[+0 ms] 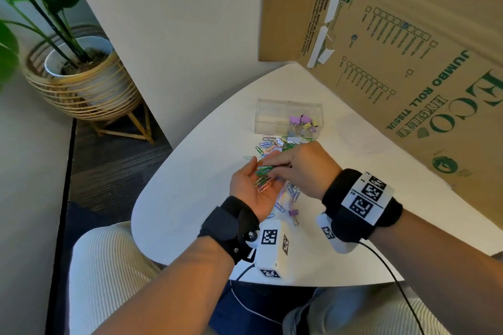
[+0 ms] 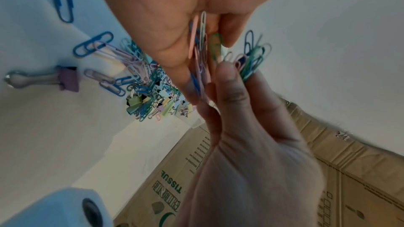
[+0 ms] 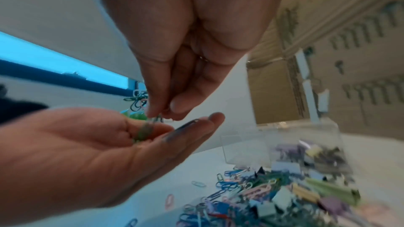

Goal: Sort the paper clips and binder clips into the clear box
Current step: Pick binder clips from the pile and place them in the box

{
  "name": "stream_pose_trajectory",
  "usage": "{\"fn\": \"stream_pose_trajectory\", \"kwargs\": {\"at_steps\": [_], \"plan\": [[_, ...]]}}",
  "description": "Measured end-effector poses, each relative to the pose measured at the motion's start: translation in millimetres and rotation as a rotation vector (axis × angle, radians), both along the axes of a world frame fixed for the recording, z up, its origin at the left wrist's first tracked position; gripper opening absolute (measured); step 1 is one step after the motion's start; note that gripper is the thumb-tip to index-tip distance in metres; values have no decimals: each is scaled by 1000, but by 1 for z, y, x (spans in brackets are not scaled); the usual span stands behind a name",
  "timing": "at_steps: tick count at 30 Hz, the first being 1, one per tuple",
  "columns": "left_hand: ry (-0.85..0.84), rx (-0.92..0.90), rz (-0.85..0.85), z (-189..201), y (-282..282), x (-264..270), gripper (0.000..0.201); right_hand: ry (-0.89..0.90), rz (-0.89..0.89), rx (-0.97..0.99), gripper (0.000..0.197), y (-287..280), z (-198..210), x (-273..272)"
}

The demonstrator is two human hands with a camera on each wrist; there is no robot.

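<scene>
My left hand (image 1: 258,175) lies palm up above the white table (image 1: 190,198), its fingers relaxed, with several coloured paper clips (image 1: 262,183) lying in the palm (image 3: 131,144). My right hand (image 1: 280,168) hovers over that palm and pinches a bunch of green paper clips (image 2: 251,61) at its fingertips (image 3: 153,110). The clear box (image 1: 272,117) stands beyond the hands, with binder clips (image 1: 302,121) in its right part. A mixed pile of clips (image 1: 275,144) lies between box and hands. More paper clips (image 1: 291,193) and a purple binder clip (image 1: 293,212) lie below the hands.
A large cardboard sheet (image 1: 408,62) leans along the table's right and far side. A potted plant (image 1: 81,68) in a wicker stand sits on the floor to the left. The table's rounded near edge (image 1: 152,226) is close to my lap.
</scene>
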State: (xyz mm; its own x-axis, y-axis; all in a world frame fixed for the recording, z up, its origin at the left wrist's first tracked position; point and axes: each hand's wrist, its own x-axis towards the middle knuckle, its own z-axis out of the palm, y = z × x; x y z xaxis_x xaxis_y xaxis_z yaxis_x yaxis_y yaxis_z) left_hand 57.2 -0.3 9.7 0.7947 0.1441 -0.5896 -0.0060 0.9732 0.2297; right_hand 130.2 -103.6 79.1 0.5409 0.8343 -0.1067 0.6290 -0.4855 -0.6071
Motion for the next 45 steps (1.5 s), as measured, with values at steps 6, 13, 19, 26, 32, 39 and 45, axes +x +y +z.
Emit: {"fn": "stream_pose_trajectory", "kwargs": {"at_steps": [6, 13, 19, 26, 32, 39, 45], "plan": [[-17, 30, 28, -2, 2, 0, 41, 303, -254, 106, 20, 5, -4, 9], [-19, 35, -7, -5, 4, -7, 46, 211, -601, 273, 22, 37, 4, 69], [-20, 27, -8, -6, 7, -10, 47, 74, -546, -68, 46, 65, -11, 103], [-1, 31, 64, -6, 19, -12, 44, 6, -165, -65, 33, 40, 1, 55], [16, 77, 58, -4, 6, -9, 48, -182, 253, -332, 35, 23, 3, 15], [127, 92, 18, 5, -7, -14, 39, -353, 375, -482, 17, 27, 1, -10], [137, 54, 21, 14, -9, -20, 38, -346, 363, -466, 19, 23, 9, -15]]}}
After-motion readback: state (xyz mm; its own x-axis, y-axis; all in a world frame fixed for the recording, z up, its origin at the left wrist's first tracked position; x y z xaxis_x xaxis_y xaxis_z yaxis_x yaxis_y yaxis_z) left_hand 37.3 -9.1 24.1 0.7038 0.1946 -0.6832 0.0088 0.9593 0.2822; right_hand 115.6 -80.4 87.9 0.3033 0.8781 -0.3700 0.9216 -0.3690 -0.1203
